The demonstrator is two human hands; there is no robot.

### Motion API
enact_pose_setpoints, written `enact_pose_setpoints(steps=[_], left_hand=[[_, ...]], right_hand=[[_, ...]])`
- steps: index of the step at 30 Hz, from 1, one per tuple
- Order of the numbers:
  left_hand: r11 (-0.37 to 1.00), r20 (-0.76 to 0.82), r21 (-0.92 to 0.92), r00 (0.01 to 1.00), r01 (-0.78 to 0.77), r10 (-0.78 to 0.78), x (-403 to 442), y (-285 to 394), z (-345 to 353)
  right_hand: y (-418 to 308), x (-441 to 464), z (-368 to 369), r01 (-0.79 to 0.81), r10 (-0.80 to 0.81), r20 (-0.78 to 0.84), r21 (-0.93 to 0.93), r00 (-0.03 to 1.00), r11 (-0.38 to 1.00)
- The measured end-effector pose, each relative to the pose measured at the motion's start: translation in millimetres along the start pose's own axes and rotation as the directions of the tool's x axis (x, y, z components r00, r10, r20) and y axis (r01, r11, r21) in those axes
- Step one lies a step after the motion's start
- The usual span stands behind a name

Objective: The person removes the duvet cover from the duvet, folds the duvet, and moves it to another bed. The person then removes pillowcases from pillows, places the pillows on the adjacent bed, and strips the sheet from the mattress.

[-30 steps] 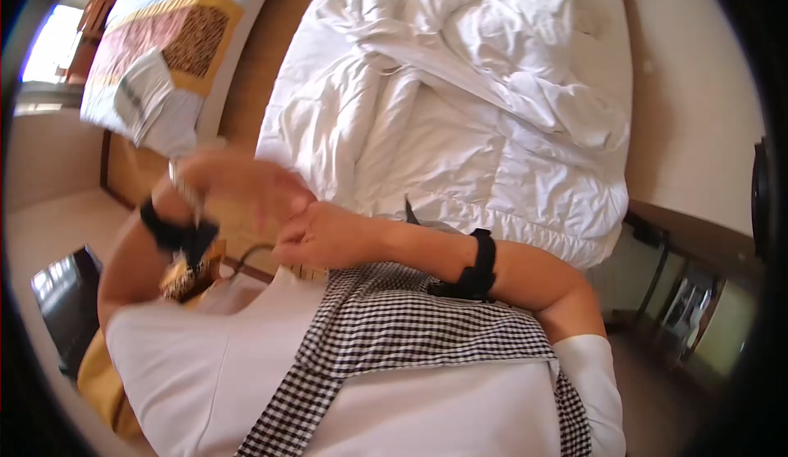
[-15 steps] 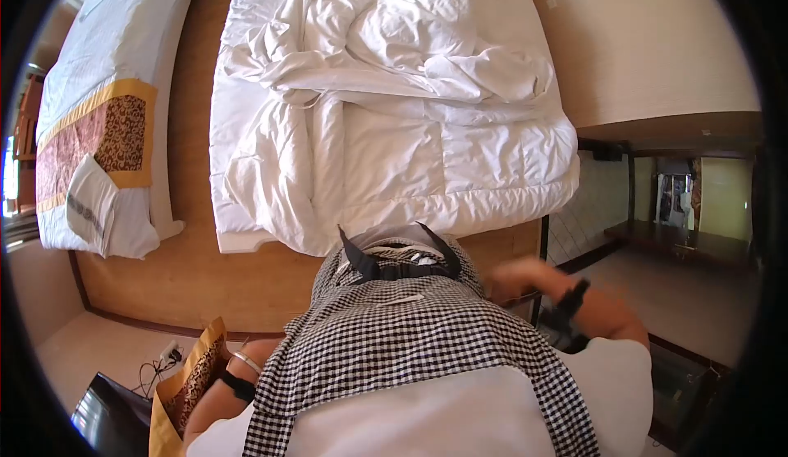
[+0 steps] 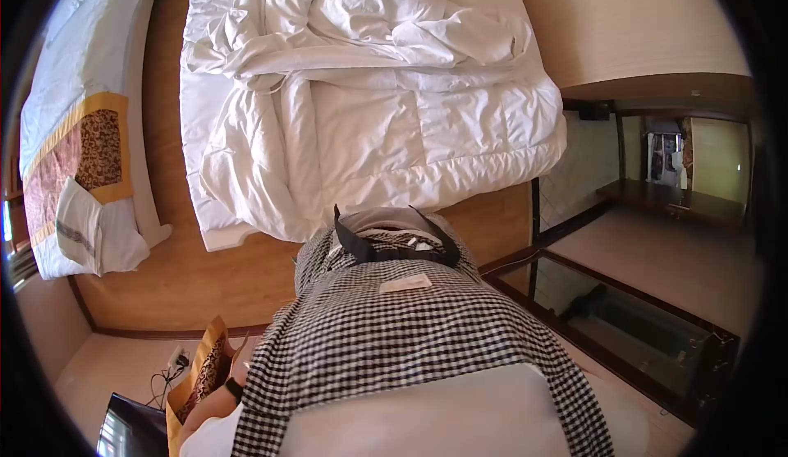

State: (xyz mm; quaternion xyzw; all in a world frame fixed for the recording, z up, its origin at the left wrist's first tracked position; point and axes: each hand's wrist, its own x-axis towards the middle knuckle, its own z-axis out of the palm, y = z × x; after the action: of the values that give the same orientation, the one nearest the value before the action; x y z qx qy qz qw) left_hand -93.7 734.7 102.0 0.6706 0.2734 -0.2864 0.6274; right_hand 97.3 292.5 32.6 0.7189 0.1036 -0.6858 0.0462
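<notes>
My left arm hangs low at the lower left, with a dark wrist strap on it. The hand on that arm is mostly hidden beside the checked apron, close to a gold and brown patterned cloth; its fingers cannot be made out. No part of my other hand shows. A black strap lies across the apron's front. Ahead of me, a crumpled white duvet is spread over a bed.
At the left stands a second bed with a gold and maroon runner and a folded white towel. A dark screen and a plug with cables are at the lower left. A dark-framed glass top is at the right.
Both hands were together in front of my body, then came apart and dropped to the sides. The right one has left the view. The view has swung so the duvet appears further left.
</notes>
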Motion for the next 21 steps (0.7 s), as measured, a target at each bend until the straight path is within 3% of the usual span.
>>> enact_pose_setpoints(steps=[7, 9, 13, 14, 17, 19, 20, 21], left_hand=[[0.992, -0.08, 0.125, 0.996, -0.019, 0.029, -3.8, 59.8, -2.6], [0.991, -0.1, 0.121, 0.994, 0.052, -0.04, -7.3, 93.1, -3.8], [0.948, -0.274, 0.288, 0.937, -0.136, 0.217, 12.5, 70.4, 22.8], [0.839, -0.286, 0.5, 0.874, -0.213, 0.393, 20.3, 65.4, 30.8], [0.994, -0.334, 0.108, 0.941, -0.018, 0.053, 34.6, 69.0, 31.8], [0.987, -0.437, 0.15, 0.893, -0.048, 0.11, 35.3, 60.0, -8.0], [0.85, -0.427, 0.521, 0.839, -0.076, 0.337, 28.5, 56.8, -43.6], [0.846, -0.498, 0.531, 0.792, -0.045, 0.355, 16.3, 56.3, -74.6]], right_hand=[[60.8, 20.7, -6.4, -0.003, 0.004, -0.051, 0.029, 0.999, 1.0], [77.3, 19.2, -19.7, -0.006, 0.006, -0.03, 0.018, 1.0, 1.0], [93.7, 18.6, -62.5, 0.029, -0.026, 0.046, -0.055, 0.999, 0.998], [93.7, 18.4, -76.1, 0.048, -0.043, 0.067, -0.077, 0.997, 0.996], [84.0, 16.5, -131.1, 0.14, -0.121, 0.116, -0.179, 0.986, 0.974], [60.3, 14.3, -178.1, 0.245, -0.214, 0.136, -0.286, 0.967, 0.926], [39.6, 10.3, -205.0, 0.313, -0.283, 0.135, -0.349, 0.95, 0.883], [11.3, 5.6, -231.4, 0.383, -0.365, 0.124, -0.412, 0.923, 0.827]])
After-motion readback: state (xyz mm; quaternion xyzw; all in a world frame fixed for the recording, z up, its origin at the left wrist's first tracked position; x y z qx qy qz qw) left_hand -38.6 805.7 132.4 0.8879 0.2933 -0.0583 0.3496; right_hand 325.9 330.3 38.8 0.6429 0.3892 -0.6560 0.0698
